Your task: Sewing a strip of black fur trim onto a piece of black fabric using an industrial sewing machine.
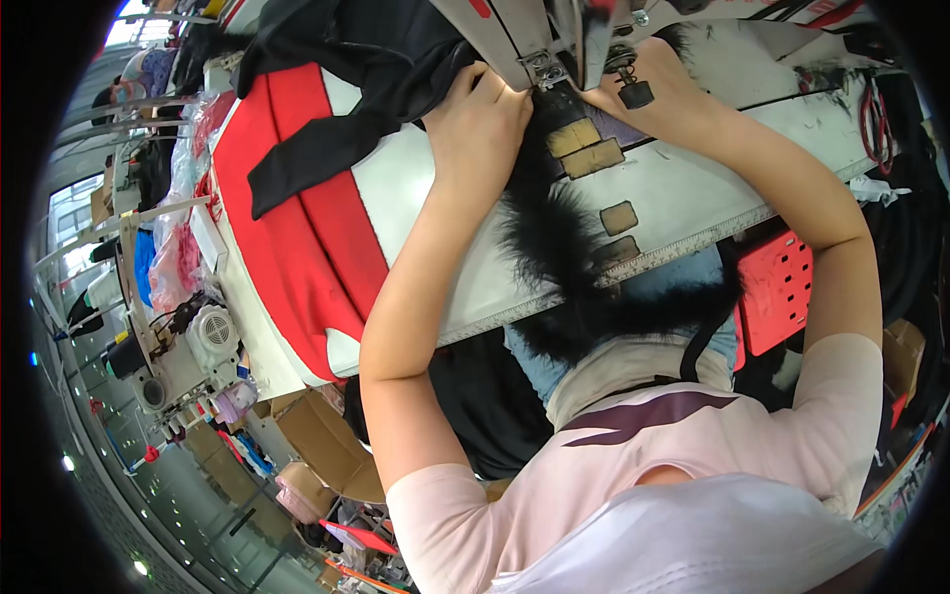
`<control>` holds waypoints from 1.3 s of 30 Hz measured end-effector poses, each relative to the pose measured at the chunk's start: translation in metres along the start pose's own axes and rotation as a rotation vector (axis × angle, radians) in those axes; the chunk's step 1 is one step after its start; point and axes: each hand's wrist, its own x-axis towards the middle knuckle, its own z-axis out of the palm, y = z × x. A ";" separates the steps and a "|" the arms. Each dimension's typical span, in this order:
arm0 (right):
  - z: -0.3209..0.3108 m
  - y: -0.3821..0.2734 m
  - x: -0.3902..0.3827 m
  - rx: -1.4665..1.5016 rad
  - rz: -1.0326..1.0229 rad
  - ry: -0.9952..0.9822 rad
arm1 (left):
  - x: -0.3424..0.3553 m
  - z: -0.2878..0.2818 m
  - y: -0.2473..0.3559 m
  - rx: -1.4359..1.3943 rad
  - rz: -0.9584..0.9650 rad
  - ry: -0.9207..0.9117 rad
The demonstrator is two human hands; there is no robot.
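My left hand [479, 127] is at the left of the sewing machine's presser foot, its fingers curled onto the black garment [401, 69]. Right beside those fingers, a black fur strip [554, 228] runs from under the machine head, across the table and over its front edge to my lap. On the other side of the needle, my right hand [661, 94] lies low on the table with its fingertips toward the foot. Parts of the sewing machine [539, 45] hide most of the right fingers, so their grip is unclear.
Red fabric [297, 218] lies on the white table [475, 297] at the left, with a black flap over it. Worn tan patches [618, 218] and a ruler strip [683, 245] mark the table near its front edge. A red perforated stool [777, 297] stands below right.
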 end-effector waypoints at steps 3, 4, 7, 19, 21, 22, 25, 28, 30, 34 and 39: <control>0.011 0.000 -0.001 0.012 0.065 0.008 | -0.003 -0.001 0.004 0.080 0.036 -0.011; 0.013 -0.001 -0.001 0.052 0.111 0.056 | -0.003 -0.001 0.005 0.087 0.038 -0.003; 0.015 -0.001 -0.001 0.091 0.138 0.094 | -0.003 -0.002 0.007 0.061 0.039 0.047; 0.006 0.008 0.000 -0.047 -0.058 -0.022 | -0.027 -0.100 -0.014 0.321 -0.432 -0.329; -0.002 0.009 -0.003 -0.053 -0.041 -0.059 | -0.019 -0.119 -0.020 0.369 -0.942 -0.661; -0.003 0.006 0.000 -0.044 -0.036 -0.077 | -0.036 -0.125 -0.034 0.134 -1.008 -0.471; 0.003 0.007 0.000 -0.065 -0.033 0.004 | -0.057 -0.119 -0.036 -0.064 -1.069 -0.204; 0.010 0.010 0.001 -0.028 -0.090 0.009 | -0.048 -0.110 -0.012 0.165 -0.910 -0.073; 0.013 0.016 0.000 -0.001 -0.061 0.003 | -0.024 -0.100 0.009 0.131 -0.580 0.042; 0.009 0.007 0.006 -0.007 -0.052 0.006 | 0.002 -0.060 0.002 -0.205 -0.103 0.077; 0.010 0.010 0.004 -0.089 -0.065 0.032 | -0.028 -0.079 -0.069 0.554 -0.375 -0.326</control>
